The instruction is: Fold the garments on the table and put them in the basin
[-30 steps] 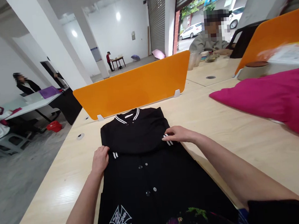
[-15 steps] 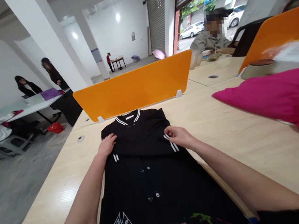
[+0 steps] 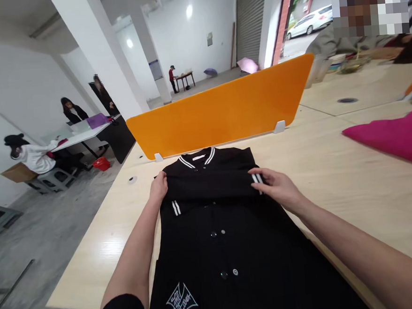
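A black snap-button jacket (image 3: pixel 218 229) with white-striped collar and cuffs lies flat on the light wooden table (image 3: pixel 353 200), collar toward the orange divider (image 3: pixel 224 111). Both sleeves are folded across its chest. My left hand (image 3: pixel 159 186) rests on the left edge of the folded sleeves, just above the left striped cuff. My right hand (image 3: pixel 277 185) pinches the folded sleeve at the right striped cuff. A white cross emblem (image 3: pixel 179 307) shows near the jacket's hem.
A magenta garment (image 3: pixel 391 137) lies on the table at right. Beyond the divider a person sits with cups and bowls (image 3: pixel 330 63). At left, people are around a white desk (image 3: pixel 81 135), with stools (image 3: pixel 52 179) and a red basket (image 3: pixel 101 163) on the floor.
My left hand slid up from the jacket's left side to the shoulder edge of the folded sleeves. My right hand stayed at the right cuff. The view turned left.
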`<state>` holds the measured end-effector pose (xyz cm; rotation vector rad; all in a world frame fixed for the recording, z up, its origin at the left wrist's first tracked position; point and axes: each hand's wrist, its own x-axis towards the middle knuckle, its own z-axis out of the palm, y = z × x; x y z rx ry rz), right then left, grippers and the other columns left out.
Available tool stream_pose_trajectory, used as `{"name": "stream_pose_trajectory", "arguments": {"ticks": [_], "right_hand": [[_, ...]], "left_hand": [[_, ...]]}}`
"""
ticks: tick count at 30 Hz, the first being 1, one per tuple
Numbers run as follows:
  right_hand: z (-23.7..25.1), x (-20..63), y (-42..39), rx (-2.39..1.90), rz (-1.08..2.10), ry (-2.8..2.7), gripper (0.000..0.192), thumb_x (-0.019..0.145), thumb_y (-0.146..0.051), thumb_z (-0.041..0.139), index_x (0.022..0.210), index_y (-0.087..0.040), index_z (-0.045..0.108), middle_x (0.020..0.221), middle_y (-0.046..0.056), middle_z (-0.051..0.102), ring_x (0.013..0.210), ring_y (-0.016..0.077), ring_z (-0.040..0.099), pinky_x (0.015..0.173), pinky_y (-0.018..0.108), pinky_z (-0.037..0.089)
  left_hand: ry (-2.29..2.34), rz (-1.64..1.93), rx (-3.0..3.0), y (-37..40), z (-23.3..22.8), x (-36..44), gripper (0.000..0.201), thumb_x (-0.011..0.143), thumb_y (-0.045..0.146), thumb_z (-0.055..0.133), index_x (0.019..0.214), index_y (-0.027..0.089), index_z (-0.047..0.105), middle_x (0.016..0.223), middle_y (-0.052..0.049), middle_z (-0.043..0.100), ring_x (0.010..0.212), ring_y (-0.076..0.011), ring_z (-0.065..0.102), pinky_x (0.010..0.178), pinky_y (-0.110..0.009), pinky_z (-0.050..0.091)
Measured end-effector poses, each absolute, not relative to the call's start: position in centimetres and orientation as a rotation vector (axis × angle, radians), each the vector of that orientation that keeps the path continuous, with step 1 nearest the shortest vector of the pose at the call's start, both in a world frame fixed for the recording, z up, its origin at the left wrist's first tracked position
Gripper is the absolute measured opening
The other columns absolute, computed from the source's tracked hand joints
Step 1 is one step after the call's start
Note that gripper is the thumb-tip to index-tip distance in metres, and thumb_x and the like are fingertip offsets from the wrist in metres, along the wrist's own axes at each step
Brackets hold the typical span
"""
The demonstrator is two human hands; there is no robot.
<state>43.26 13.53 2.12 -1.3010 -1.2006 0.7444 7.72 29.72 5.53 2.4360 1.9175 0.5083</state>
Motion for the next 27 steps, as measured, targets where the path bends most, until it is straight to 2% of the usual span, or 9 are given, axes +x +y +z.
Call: {"name": "stream_pose_trajectory", "arguments": {"ticks": [3,5,8,11,16,19,22,25,27], "right_hand": [[1.5,43.7,14.1,-1.195,0.648,-1.108,0.044,0.069,-0.043,0.072,0.105,-0.021,0.063,0.099,0.007,0.067,0.090,0.0226,0.064,0.081,0.036,0.053],[0.4,43.9,14.7,-1.190,0.702,-1.152,0.054,0.065,-0.047,0.074,0.111,-0.021,0.061,0.108,0.009,0.067,0.100,0.0266,0.063,0.089,0.041,0.052],[-1.3,43.9,15.5,-1.320,0.769,-1.311,0.067,0.056,-0.047,0.078,0.117,-0.024,0.060,0.122,0.010,0.062,0.113,0.0338,0.058,0.099,0.050,0.046],[-1.6,43.1,15.6,-1.392,0.650,-1.339,0.052,0.064,-0.046,0.072,0.111,-0.026,0.065,0.120,0.007,0.064,0.111,0.0330,0.059,0.099,0.051,0.044],[1.3,42.8,14.5,-1.133,0.672,-1.201,0.031,0.075,-0.042,0.064,0.098,-0.022,0.061,0.092,0.004,0.065,0.086,0.0200,0.063,0.077,0.033,0.051],[2.4,43.9,13.9,-1.174,0.937,-1.379,0.029,0.069,-0.038,0.068,0.090,-0.020,0.060,0.075,0.000,0.060,0.068,0.0148,0.058,0.059,0.026,0.048],[2.8,45.3,13.6,-1.495,1.140,-1.543,0.020,0.067,-0.036,0.065,0.077,-0.019,0.060,0.056,-0.004,0.052,0.048,0.0121,0.051,0.045,0.023,0.039],[3.6,45.6,13.1,-1.832,0.655,-1.514,0.018,0.078,-0.036,0.054,0.077,-0.020,0.064,0.055,-0.001,0.056,0.048,0.0149,0.054,0.049,0.027,0.043],[4.1,44.8,12.8,-1.833,0.171,-1.532,0.027,0.086,-0.038,0.047,0.091,-0.022,0.068,0.072,0.005,0.067,0.067,0.0200,0.063,0.066,0.033,0.049]], "left_hand": [[2.001,0.549,2.337,30.7,5.5,8.1,0.030,0.094,0.018,0.030,0.116,0.020,0.050,0.102,-0.008,0.068,0.096,-0.0197,0.065,0.082,-0.030,0.048],[2.040,0.549,2.295,30.9,4.8,8.7,0.033,0.092,0.017,0.034,0.122,0.017,0.048,0.113,-0.011,0.065,0.105,-0.0199,0.063,0.086,-0.031,0.048],[2.057,0.507,2.290,30.5,3.3,9.4,0.045,0.092,0.025,0.041,0.134,0.012,0.040,0.139,-0.017,0.049,0.122,-0.0214,0.054,0.096,-0.032,0.045],[2.025,0.416,2.350,29.7,2.1,9.6,0.057,0.093,0.044,0.040,0.141,0.014,0.036,0.152,-0.017,0.032,0.133,-0.0255,0.042,0.105,-0.038,0.038],[1.897,0.188,2.475,28.7,1.6,9.2,0.061,0.089,0.061,0.039,0.140,0.028,0.043,0.152,-0.006,0.037,0.136,-0.0333,0.035,0.109,-0.055,0.029],[1.881,0.148,2.514,28.6,1.6,9.0,0.063,0.089,0.060,0.037,0.143,0.028,0.038,0.154,-0.005,0.033,0.137,-0.0346,0.031,0.108,-0.055,0.030],[1.884,0.141,2.537,28.6,1.8,9.0,0.062,0.091,0.058,0.037,0.144,0.026,0.037,0.154,-0.006,0.032,0.137,-0.0337,0.033,0.107,-0.054,0.032],[1.899,0.185,2.593,28.3,2.5,9.2,0.058,0.091,0.056,0.038,0.140,0.025,0.043,0.153,-0.008,0.034,0.135,-0.0317,0.035,0.107,-0.052,0.034],[1.892,0.269,2.675,27.8,2.9,9.7,0.052,0.094,0.050,0.034,0.136,0.023,0.048,0.152,-0.008,0.037,0.135,-0.0286,0.036,0.108,-0.050,0.033]]}}
